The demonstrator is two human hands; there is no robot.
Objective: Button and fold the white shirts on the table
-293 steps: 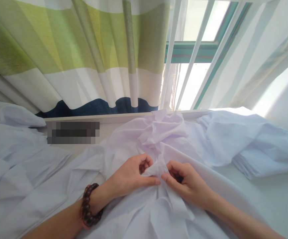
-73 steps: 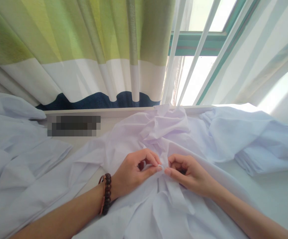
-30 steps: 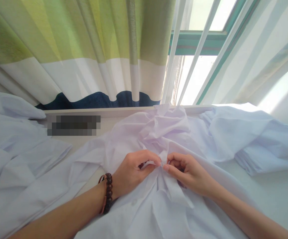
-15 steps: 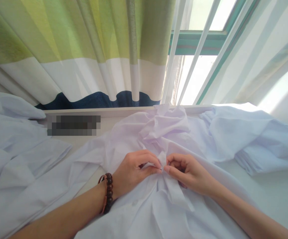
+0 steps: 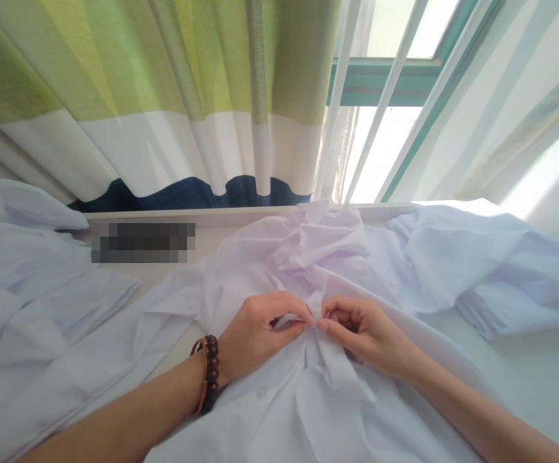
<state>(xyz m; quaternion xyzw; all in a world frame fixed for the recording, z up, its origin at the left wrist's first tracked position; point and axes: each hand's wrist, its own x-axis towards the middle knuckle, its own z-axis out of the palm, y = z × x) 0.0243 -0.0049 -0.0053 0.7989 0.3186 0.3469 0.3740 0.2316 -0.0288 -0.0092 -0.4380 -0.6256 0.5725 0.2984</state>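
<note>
A white shirt [image 5: 240, 257] lies rumpled across the surface in front of me, its front strip gathered upward between my hands. My left hand [image 5: 267, 325], with a beaded bracelet [image 5: 210, 373] on the wrist, pinches the shirt's edge between thumb and fingertips. Close beside it, my right hand [image 5: 363, 331] pinches the same strip from the right, its fingers curled. The fingertips nearly meet. Whatever small part sits between them is too hidden to tell. One button [image 5: 261, 391] shows on the cloth below my left hand.
More white garments [image 5: 23, 289] are heaped at the left. Folded white cloth [image 5: 496, 263] lies at the right. A blurred dark object [image 5: 144, 241] rests at the back left of the white surface [image 5: 525, 366]. Behind hang a green, white and navy curtain [image 5: 163, 77] and white window bars [image 5: 385, 96].
Both hands hold almost the same place, with only a very slight shift of the fingertips. The shirt lies as before.
</note>
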